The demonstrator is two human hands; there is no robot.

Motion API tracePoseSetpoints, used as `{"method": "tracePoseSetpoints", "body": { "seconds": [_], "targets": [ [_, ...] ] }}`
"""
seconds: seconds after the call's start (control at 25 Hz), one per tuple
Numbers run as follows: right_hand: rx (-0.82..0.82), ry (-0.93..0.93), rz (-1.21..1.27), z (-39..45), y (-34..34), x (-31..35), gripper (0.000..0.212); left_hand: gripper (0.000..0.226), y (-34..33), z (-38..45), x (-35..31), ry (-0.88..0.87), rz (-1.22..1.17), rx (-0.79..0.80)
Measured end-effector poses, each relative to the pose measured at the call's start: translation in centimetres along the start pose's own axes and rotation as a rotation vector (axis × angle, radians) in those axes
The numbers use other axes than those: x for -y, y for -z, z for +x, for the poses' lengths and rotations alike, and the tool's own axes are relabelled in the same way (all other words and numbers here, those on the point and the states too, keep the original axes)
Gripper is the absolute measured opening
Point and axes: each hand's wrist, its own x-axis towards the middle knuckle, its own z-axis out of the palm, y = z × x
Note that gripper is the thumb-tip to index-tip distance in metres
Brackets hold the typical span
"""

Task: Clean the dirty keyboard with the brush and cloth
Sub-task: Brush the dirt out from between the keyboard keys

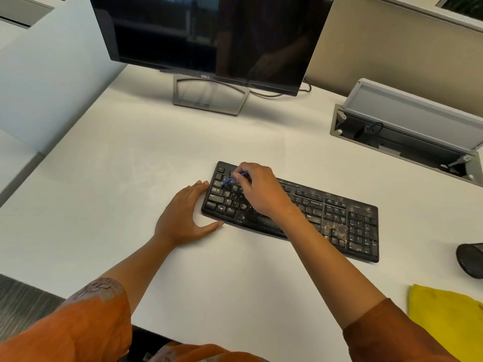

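A black keyboard (pixel 337 220) lies slanted on the white desk, speckled with tan dirt, thickest near its right half. My right hand (pixel 257 190) hovers over the left keys and pinches a small blue brush (pixel 230 180), whose pale bristles touch the upper-left keys. My left hand (pixel 184 218) rests flat on the desk against the keyboard's left end, fingers straight, thumb along the front edge. A yellow cloth (pixel 447 314) lies at the lower right of the desk, apart from both hands.
A dark monitor (pixel 209 35) on a grey stand (pixel 209 96) stands at the back. An open cable tray (pixel 407 131) is sunk into the desk at the right. A black mouse (pixel 470 259) sits at the right edge. White desk surface (pixel 117 178) spreads to the left.
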Motion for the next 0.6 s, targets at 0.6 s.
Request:
{"method": "tracePoseSetpoints", "body": {
  "seconds": [0.6],
  "targets": [
    [0.098,0.034,-0.128,1.2,1.8,1.5,0.019,0.1,0.1,-0.1,0.1,-0.019,-0.002,-0.009]
  ]
}}
